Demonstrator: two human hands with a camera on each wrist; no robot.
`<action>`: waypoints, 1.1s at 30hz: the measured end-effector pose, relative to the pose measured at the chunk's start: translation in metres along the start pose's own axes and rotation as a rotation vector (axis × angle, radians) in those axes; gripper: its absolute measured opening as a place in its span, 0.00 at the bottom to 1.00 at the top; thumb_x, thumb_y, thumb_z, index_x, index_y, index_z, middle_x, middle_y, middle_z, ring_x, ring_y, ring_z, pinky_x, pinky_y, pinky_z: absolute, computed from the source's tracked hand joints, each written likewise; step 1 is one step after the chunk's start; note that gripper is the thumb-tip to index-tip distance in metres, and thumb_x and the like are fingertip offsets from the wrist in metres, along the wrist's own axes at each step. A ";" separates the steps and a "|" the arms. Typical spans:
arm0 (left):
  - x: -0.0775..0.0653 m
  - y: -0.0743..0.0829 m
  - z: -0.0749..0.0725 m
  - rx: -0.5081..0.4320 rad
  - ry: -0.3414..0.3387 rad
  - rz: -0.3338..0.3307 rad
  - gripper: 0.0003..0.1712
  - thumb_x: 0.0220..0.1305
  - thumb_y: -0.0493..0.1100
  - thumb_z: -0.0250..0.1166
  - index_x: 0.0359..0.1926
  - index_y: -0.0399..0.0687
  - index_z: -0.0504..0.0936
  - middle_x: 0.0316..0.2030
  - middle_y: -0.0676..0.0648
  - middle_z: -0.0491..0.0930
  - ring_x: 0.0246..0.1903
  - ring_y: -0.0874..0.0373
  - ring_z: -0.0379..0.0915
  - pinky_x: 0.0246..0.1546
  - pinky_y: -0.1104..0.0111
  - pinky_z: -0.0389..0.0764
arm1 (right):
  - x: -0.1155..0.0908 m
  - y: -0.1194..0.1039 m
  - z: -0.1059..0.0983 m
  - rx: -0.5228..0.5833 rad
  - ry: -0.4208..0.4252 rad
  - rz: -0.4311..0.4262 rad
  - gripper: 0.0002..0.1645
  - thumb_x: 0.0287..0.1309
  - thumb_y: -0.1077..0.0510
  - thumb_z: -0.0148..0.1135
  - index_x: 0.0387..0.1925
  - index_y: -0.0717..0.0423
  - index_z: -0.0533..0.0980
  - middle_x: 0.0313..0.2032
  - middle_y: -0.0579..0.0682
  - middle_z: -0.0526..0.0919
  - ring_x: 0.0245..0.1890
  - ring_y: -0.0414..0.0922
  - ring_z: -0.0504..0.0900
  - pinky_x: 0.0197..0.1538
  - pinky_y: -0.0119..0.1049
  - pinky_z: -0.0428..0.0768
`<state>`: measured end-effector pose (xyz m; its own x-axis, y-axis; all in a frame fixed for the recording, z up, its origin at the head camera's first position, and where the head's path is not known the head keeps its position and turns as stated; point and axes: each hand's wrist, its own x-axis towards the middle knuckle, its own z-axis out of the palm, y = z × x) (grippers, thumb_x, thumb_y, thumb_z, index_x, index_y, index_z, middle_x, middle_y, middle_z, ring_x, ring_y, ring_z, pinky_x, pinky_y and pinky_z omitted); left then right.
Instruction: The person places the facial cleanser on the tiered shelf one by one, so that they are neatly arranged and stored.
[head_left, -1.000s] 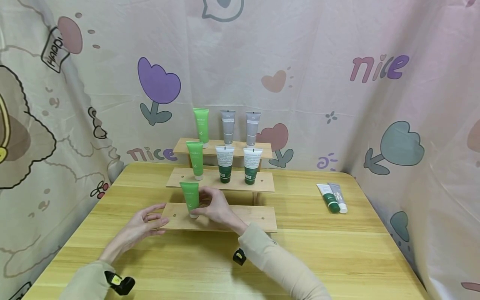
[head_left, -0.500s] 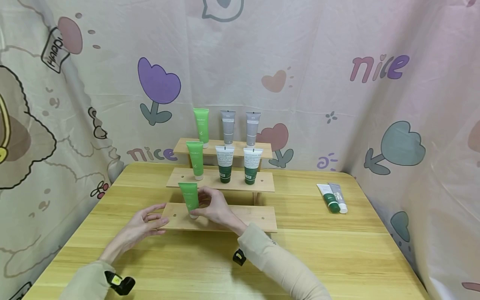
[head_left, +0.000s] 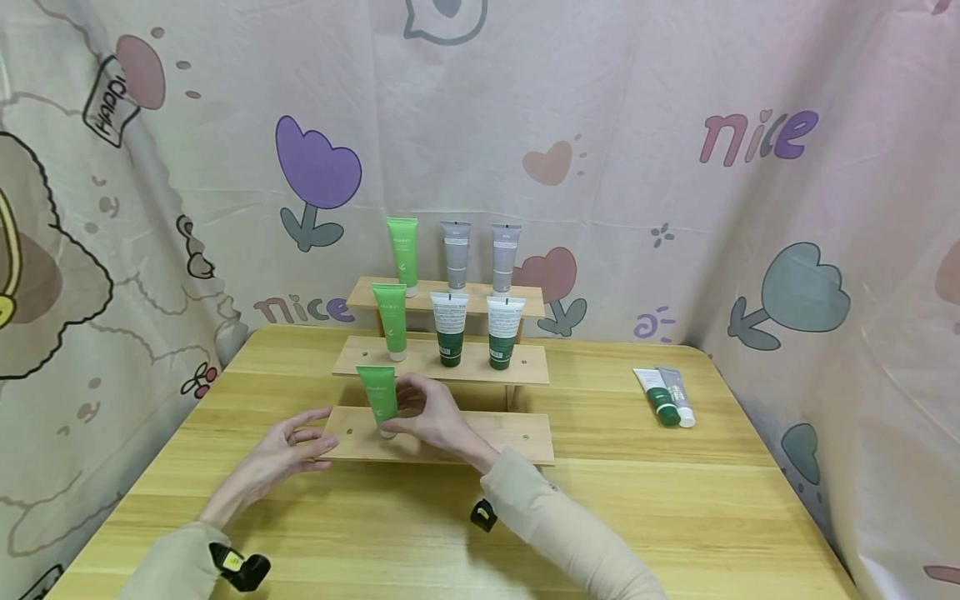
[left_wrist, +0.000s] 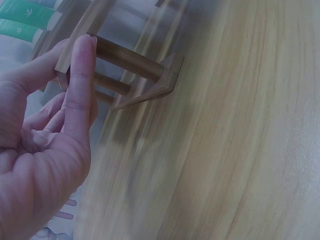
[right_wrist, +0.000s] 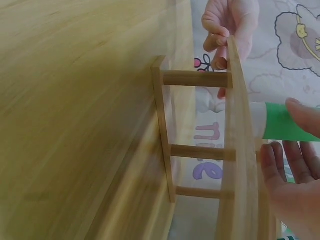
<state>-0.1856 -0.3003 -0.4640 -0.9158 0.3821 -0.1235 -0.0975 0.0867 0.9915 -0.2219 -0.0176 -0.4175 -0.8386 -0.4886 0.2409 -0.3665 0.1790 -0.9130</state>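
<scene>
A three-tier wooden display stand (head_left: 495,433) stands on the table. My right hand (head_left: 438,417) pinches a green squeeze tube (head_left: 379,393) between thumb and fingers, cap down on the left part of the lowest shelf. The right wrist view has this tube's white cap (right_wrist: 258,120) at the board. At the left end of the same shelf, my left hand (head_left: 281,454) grips the board's edge; the left wrist view has the board (left_wrist: 75,45) between its thumb and fingers. Another green tube (head_left: 392,321) and two white-and-green tubes (head_left: 450,329) fill the middle shelf.
On the top shelf stand a green tube (head_left: 403,254) and two grey tubes (head_left: 456,254). A white-and-green tube (head_left: 657,397) and a grey tube (head_left: 677,397) lie together at the table's right. A patterned curtain (head_left: 622,167) hangs behind and beside the table.
The green tube under my right hand has shifted very slightly left. My right forearm has moved a touch to the right. The left hand keeps its grip on the shelf.
</scene>
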 end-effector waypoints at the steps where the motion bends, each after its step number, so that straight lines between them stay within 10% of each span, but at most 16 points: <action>1: 0.000 0.000 0.000 0.003 0.003 -0.001 0.46 0.73 0.36 0.59 0.76 0.25 0.38 0.47 0.50 0.76 0.44 0.63 0.82 0.50 0.65 0.90 | -0.001 0.000 -0.001 0.009 -0.004 0.001 0.29 0.48 0.68 0.77 0.54 0.61 0.78 0.49 0.58 0.85 0.48 0.46 0.84 0.58 0.36 0.86; 18: 0.001 -0.001 0.000 -0.001 0.001 -0.001 0.46 0.73 0.36 0.59 0.76 0.25 0.37 0.46 0.52 0.78 0.45 0.63 0.83 0.50 0.64 0.90 | -0.027 0.002 -0.050 0.082 0.044 -0.118 0.26 0.52 0.71 0.72 0.55 0.70 0.76 0.52 0.69 0.81 0.52 0.62 0.82 0.61 0.43 0.86; 33: 0.001 -0.001 0.000 0.013 0.009 -0.006 0.46 0.74 0.37 0.59 0.77 0.26 0.38 0.47 0.51 0.78 0.45 0.63 0.82 0.49 0.65 0.90 | -0.068 0.030 -0.136 0.014 0.298 -0.142 0.20 0.55 0.72 0.68 0.51 0.73 0.76 0.39 0.69 0.84 0.33 0.32 0.84 0.42 0.25 0.88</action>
<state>-0.1864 -0.3002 -0.4654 -0.9187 0.3732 -0.1290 -0.0980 0.1009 0.9901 -0.2308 0.1371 -0.4160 -0.8612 -0.2358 0.4502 -0.4847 0.1143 -0.8672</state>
